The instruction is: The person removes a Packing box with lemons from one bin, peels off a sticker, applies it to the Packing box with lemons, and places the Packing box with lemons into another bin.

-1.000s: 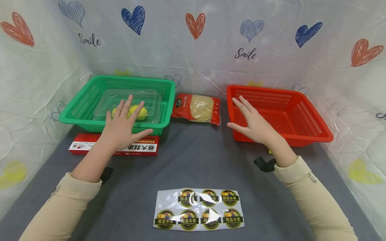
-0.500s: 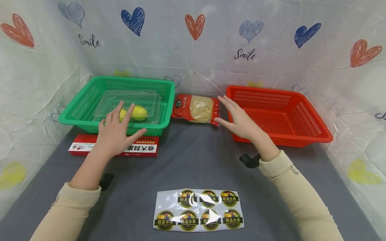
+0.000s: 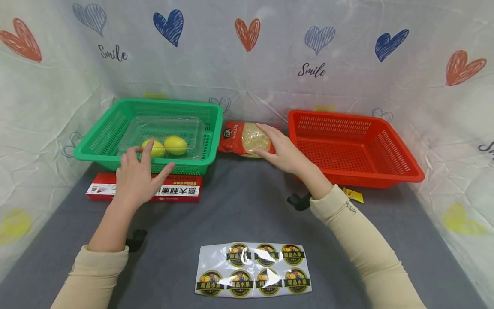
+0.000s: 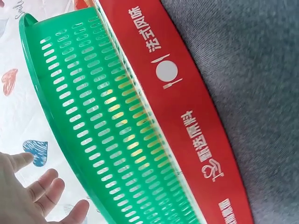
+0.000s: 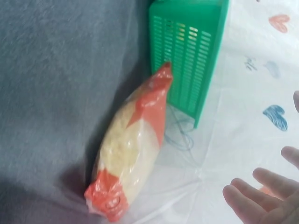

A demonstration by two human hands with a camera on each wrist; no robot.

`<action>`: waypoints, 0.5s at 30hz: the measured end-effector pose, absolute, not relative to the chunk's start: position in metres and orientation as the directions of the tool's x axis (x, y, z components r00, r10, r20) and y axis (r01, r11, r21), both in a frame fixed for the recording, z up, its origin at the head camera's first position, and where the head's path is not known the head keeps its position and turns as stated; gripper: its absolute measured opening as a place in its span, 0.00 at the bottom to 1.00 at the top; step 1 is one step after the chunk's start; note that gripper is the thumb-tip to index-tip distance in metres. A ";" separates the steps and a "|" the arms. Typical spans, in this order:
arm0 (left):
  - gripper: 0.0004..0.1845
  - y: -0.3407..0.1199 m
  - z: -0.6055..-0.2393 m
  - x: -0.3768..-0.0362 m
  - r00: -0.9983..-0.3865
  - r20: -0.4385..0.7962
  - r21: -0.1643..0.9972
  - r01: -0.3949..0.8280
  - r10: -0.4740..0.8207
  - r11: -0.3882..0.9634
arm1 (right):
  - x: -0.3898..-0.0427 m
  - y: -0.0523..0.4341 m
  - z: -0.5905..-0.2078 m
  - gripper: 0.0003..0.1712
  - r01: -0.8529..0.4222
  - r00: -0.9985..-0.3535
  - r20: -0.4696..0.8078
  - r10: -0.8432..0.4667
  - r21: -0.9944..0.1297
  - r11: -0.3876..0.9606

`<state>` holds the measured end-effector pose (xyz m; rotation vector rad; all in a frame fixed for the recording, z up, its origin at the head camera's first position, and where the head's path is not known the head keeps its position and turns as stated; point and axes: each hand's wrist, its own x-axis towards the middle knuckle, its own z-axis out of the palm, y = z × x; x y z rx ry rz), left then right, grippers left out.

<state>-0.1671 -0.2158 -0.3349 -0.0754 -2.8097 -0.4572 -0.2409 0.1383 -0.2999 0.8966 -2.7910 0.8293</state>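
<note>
My left hand (image 3: 136,178) hovers at the near rim of the green basket (image 3: 92,152), thumb spread and fingers loosely bent, holding nothing. Inside the basket sit a clear plastic container (image 3: 189,128) and two yellow, lemon-like fruits (image 3: 175,146). Under my left hand, a red and white box (image 3: 181,189) lies before the basket; its red side also fills the middle of the left wrist view. My right hand (image 3: 283,152) is above the right end of a red bag of pale yellow food (image 3: 252,136), fingers extended and apart from the bag (image 5: 126,144) in the right wrist view.
A red basket (image 3: 355,178) stands at the right, with a small yellow packet (image 3: 353,195) by its near side. A sheet of round stickers (image 3: 252,270) lies on the grey cloth (image 3: 239,210) in front. A printed curtain (image 3: 208,56) hangs behind.
My right hand has moved left from the red basket to over the bag, uncovering the yellow packet. My left hand has drawn back slightly, its fingers bending and showing more of the fruits.
</note>
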 end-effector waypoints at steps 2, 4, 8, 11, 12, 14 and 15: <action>0.44 -0.217 -0.337 -0.166 -0.953 0.304 0.323 0.088 -0.015 0.942 | -0.243 0.133 -0.301 0.41 -0.581 -0.810 0.263 -0.523 -0.472 0.663; 0.44 -0.219 -0.339 -0.166 -0.950 0.312 0.343 0.080 -0.034 0.936 | -0.246 0.128 -0.303 0.40 -0.605 -0.793 0.287 -0.537 -0.470 0.642; 0.43 -0.221 -0.342 -0.165 -0.944 0.323 0.387 0.074 -0.060 0.919 | -0.249 0.118 -0.304 0.38 -0.633 -0.771 0.318 -0.552 -0.477 0.609; 0.43 -0.222 -0.345 -0.163 -0.945 0.320 0.417 0.073 -0.071 0.906 | -0.250 0.112 -0.306 0.38 -0.632 -0.771 0.314 -0.554 -0.488 0.602; 0.42 -0.223 -0.346 -0.163 -0.945 0.319 0.427 0.072 -0.075 0.901 | -0.250 0.110 -0.306 0.38 -0.632 -0.770 0.312 -0.556 -0.491 0.599; 0.41 -0.223 -0.347 -0.162 -0.945 0.316 0.445 0.068 -0.085 0.893 | -0.251 0.105 -0.306 0.38 -0.632 -0.769 0.307 -0.561 -0.496 0.595; 0.40 -0.223 -0.348 -0.162 -0.945 0.315 0.455 0.066 -0.092 0.888 | -0.251 0.103 -0.307 0.38 -0.631 -0.769 0.303 -0.563 -0.499 0.593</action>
